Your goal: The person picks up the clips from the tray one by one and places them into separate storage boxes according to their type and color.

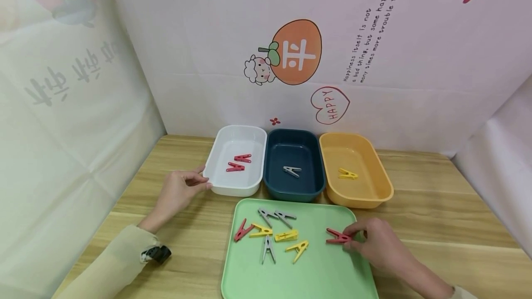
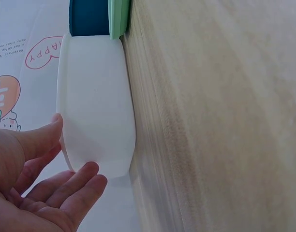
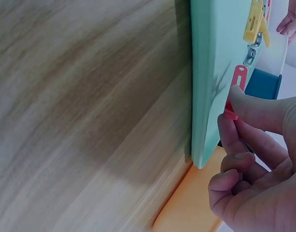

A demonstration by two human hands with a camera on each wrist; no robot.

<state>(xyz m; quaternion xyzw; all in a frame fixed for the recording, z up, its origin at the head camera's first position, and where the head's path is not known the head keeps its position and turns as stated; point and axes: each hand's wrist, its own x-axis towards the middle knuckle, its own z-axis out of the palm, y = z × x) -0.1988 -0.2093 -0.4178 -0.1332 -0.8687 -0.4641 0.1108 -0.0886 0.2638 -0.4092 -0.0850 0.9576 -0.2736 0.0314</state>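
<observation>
My left hand holds the near left corner of a white bin, its thumb right at the rim in the left wrist view. Two red clothespins lie inside this bin. Over the right side of a green tray, my right hand pinches another red clothespin between thumb and fingers. Its hinged end points away from the hand in the right wrist view. Elsewhere on the tray lie a red clothespin, several grey clothespins and several yellow clothespins.
A dark blue bin with one grey clothespin stands beside the white one. To its right is an orange bin holding a yellow clothespin. A printed cloth hangs behind the wooden table.
</observation>
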